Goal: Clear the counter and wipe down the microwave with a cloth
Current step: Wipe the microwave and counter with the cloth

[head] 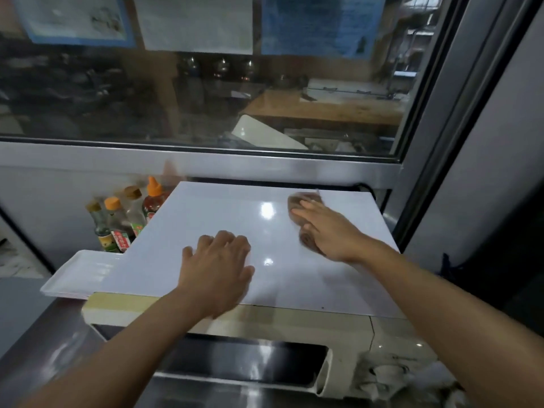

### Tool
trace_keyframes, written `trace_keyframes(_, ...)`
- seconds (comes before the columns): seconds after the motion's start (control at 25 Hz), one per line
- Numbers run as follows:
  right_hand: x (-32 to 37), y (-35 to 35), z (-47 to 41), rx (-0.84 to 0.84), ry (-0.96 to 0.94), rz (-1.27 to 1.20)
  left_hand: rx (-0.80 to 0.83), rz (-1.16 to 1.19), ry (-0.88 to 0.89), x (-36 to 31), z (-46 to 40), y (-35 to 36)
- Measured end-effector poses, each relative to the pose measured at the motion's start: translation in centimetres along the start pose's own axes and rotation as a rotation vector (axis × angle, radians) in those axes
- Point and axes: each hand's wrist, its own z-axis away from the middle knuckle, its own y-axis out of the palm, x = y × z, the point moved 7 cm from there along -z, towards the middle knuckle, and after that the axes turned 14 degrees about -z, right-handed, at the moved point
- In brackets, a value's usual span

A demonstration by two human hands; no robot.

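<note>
A white microwave [391, 343] stands below me, its dark door window facing me and its glossy white top [235, 213] filling the middle of the view. My right hand [326, 231] lies flat on a brown cloth [297, 201] and presses it against the right rear part of that top; the cloth is blurred. My left hand [219, 265] rests palm down, fingers together, near the front middle of the top and holds nothing.
Several sauce bottles [126, 216] with orange and brown caps stand left of the microwave against the wall. A white rectangular tray [76, 275] lies at the microwave's left front corner. A glass window [206, 98] with a metal frame runs behind. The steel counter [44, 343] shows lower left.
</note>
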Motion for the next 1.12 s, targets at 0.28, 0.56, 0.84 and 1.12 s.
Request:
trace_keyframes(0.28,0.9,2.0,7.1,-0.022,-0.123,-0.009,0.014,-0.031,-0.039,-1.0,0.2,-0.6)
trace_keyframes(0.56,-8.5,-4.1,3.5,-0.137,0.161,0.047,-0.013,0.068,0.062,-6.2,0.4,-0.5)
trace_keyframes(0.84,-7.4,-1.8,10.4,-0.265,0.342,-0.052,0.019,-0.003,0.056,-6.0,0.1,-0.2)
trace_keyframes(1.12,-7.2,-2.4,12.0,-0.285,0.381,-0.122,0.026,-0.005,0.06,-5.8,-0.3,0.2)
